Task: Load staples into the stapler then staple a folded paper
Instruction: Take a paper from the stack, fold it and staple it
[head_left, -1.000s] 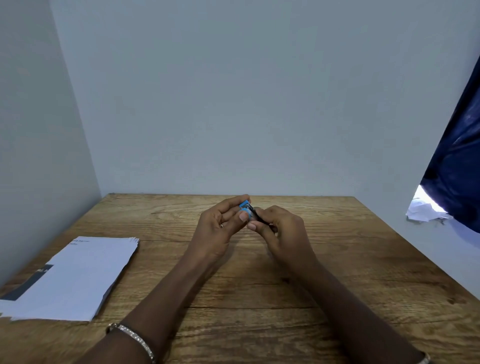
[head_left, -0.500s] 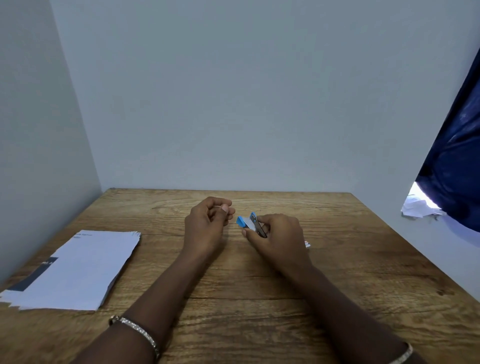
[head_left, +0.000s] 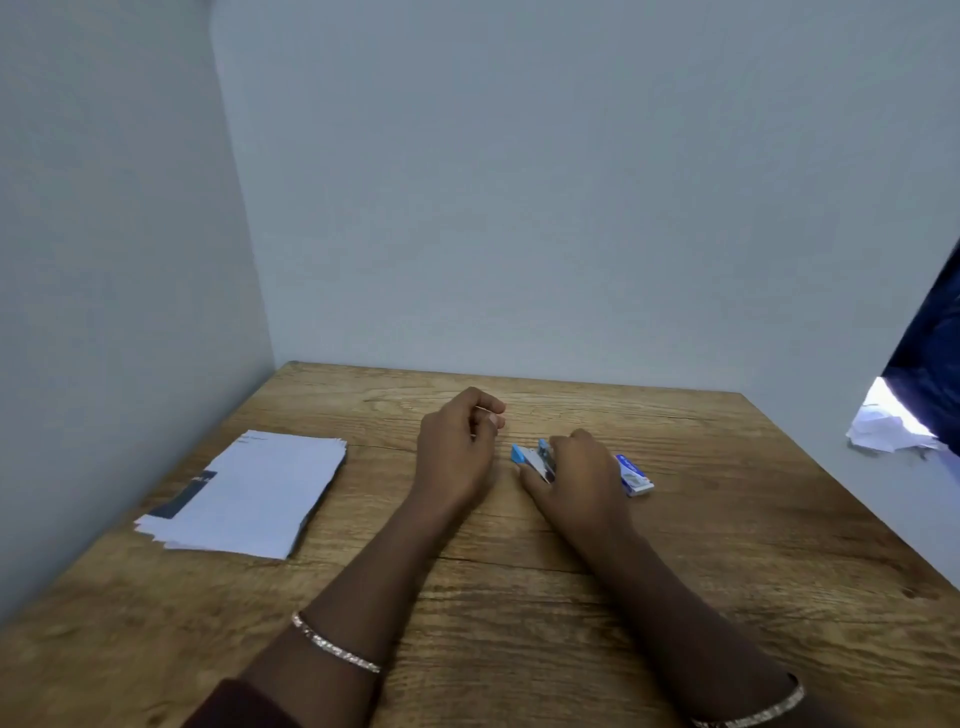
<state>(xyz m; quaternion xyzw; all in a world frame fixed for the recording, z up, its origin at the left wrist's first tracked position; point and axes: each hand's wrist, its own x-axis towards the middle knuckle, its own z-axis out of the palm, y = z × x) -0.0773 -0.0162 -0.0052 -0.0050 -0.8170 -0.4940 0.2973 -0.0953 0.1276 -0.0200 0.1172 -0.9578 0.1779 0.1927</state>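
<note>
A person's right hand (head_left: 576, 467) is gripping a small blue stapler (head_left: 530, 460) low over the wooden table (head_left: 519, 597), while the left hand (head_left: 457, 447), fingers curled together, is likely pinching staples, needing careful alignment next.

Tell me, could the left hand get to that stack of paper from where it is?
Probably yes. The left hand is lifted just above the wooden table, fingers curled, and the stack of paper lies to its left with only bare tabletop between. The right hand, holding the blue stapler, is on the other side.
</note>
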